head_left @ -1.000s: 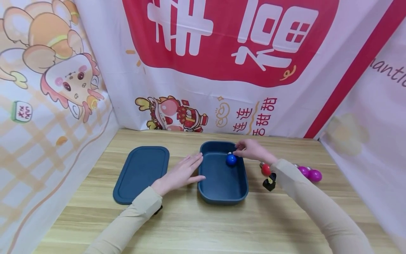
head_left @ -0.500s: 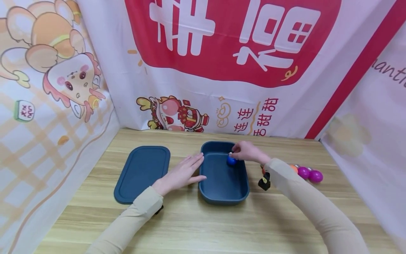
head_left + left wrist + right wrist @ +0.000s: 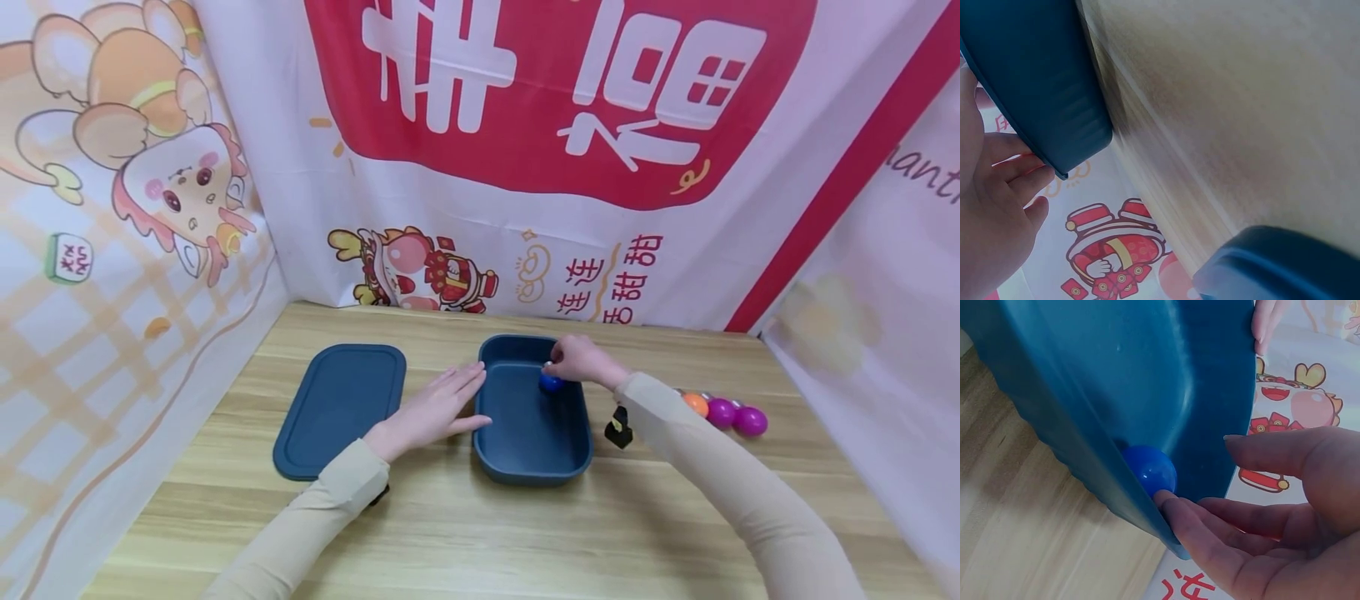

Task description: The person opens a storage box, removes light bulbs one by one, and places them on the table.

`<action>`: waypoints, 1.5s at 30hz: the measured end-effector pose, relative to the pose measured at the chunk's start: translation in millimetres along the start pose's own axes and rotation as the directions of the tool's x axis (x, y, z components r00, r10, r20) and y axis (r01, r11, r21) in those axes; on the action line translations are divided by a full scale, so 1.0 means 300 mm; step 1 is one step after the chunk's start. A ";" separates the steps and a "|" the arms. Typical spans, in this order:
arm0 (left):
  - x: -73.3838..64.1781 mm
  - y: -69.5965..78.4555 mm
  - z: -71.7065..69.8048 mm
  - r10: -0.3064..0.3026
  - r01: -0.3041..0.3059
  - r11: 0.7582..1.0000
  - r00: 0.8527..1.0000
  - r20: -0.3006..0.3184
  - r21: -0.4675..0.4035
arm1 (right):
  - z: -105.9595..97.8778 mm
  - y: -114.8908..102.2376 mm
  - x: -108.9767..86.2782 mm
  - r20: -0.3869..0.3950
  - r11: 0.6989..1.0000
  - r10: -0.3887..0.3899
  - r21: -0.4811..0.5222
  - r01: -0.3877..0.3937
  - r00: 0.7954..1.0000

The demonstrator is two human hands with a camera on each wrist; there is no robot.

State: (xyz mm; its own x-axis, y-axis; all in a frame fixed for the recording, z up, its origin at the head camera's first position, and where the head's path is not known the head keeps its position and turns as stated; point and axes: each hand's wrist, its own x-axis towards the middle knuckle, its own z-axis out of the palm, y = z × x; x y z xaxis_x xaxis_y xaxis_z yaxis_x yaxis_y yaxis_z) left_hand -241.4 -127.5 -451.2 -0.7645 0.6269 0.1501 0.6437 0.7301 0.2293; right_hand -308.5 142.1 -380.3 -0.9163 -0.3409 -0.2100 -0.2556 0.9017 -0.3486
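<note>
A blue bauble (image 3: 551,383) with a silver cap lies inside a dark blue box (image 3: 531,478), against its right wall near the far end. My right hand (image 3: 587,361) reaches over that wall, covering part of the bauble. Seen from the right wrist, a fingertip touches the bauble (image 3: 1149,466) while the thumb (image 3: 1266,452) stands away from it. My left hand (image 3: 431,412) is spread at the left side of the box, fingertips resting on its rim. The left wrist view shows those fingers (image 3: 1030,182) along the edge of the box wall (image 3: 1038,81).
A flat dark blue lid (image 3: 341,410) lies on the wooden table left of the box. Right of it, an orange bauble (image 3: 696,404) and two purple baubles (image 3: 722,412) sit partly behind the right sleeve. A printed cloth (image 3: 450,192) hangs behind the table.
My right hand has come inward over the box's right wall, from beside the blue bauble onto it. The right sleeve now hides the red bauble. My left hand stays at the rim.
</note>
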 end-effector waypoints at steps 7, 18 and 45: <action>0.005 0.001 0.000 -0.003 0.003 1.000 1.000 0.011 0.016 | 0.013 -0.010 0.018 -0.001 1.000 0.000 -0.026 0.000 1.000; 0.002 0.006 0.008 0.015 -0.015 1.000 1.000 -0.001 0.010 | 0.051 -0.030 0.022 0.064 0.996 0.064 -0.061 -0.060 0.996; -0.003 0.002 -0.004 -0.013 0.013 1.000 1.000 0.018 0.001 | 0.064 -0.040 0.022 0.066 0.997 -0.053 -0.057 0.056 0.996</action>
State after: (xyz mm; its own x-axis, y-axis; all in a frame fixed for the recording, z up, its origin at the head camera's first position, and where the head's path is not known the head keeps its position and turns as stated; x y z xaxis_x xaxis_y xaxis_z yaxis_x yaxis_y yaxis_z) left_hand -240.3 -128.0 -450.0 -0.7720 0.6222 0.1296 0.6338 0.7384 0.2304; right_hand -305.5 123.9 -395.1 -0.8792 -0.4047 -0.2514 -0.3242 0.8948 -0.3069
